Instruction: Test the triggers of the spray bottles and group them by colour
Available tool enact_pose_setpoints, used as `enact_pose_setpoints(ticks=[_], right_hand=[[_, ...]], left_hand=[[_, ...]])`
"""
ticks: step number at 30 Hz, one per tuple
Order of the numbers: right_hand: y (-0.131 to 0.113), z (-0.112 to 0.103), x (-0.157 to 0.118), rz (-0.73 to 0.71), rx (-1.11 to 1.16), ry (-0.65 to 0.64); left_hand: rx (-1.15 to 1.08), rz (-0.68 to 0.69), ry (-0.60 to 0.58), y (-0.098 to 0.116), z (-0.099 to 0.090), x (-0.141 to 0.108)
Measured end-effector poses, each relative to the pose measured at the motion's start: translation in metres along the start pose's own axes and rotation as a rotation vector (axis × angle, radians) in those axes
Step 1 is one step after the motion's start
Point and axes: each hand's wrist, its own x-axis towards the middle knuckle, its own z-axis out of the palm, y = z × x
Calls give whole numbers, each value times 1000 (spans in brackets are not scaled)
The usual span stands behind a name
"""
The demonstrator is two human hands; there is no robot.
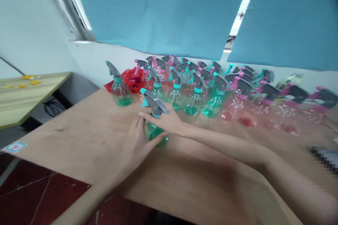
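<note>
In front of me a green spray bottle [155,134] with a grey and teal trigger head stands upright on the wooden table [87,137]. My left hand [141,137] wraps round the bottle's body from the left, thumb across its front. From the right, my right hand [169,121] grips the neck just under the trigger head, its far fingers hidden behind the bottle. Another green spray bottle [121,93] stands apart at the back left, and a row of green ones, including a near green spray bottle [192,105], is just behind my hands.
Several pink spray bottles [237,107] fill the right of the row, with more behind. A red plastic bag [129,79] lies at the back left. A pixelated dark-edged object [327,158] is at the right. A lighter table [31,95] with yellow pieces stands left.
</note>
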Motion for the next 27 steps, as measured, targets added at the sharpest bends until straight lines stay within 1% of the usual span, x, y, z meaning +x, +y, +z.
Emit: enact_pose_setpoints(ticks=[1, 3, 4, 5, 6, 8, 11, 13, 15, 17, 19, 22, 25, 27], right_hand=[[-1, 5, 8, -9, -21, -24], [-1, 8, 19, -76, -56, -59], [-1, 6, 22, -123, -88, -63], [1, 3, 24, -141, -127, -81], [2, -2, 24, -139, -168, -87], [7, -15, 23, -118, -245, -72], [16, -33, 22, -97, -340, 41], [23, -40, 24, -90, -394, 108], [29, -44, 26, -52, -444, 160], [33, -44, 28, 3, -472, 172], [34, -43, 31, 64, -495, 153], [32, -41, 38, 158, -503, 87], [33, -40, 47, 259, -394, -19], [36, -39, 54, 324, -309, -63]], left_hand=[[-6, -21, 81, -10, -5, 3], [1, -6, 141, -29, -15, 9], [16, -7, 101, -38, -20, 12], [43, -30, 97, -47, -26, 16], [70, -56, 116, -55, -30, 21], [108, -66, 97, -69, -38, 30], [112, -64, 135, -85, -42, 46], [171, -66, 108, -92, -41, 56], [248, -70, 83, -96, -41, 64], [308, -59, 71, -99, -40, 71], [349, -34, 75, -101, -39, 76], [386, 10, 105, -106, -36, 82], [379, 42, 134, -109, -33, 89], [388, 47, 141, -110, -31, 94]])
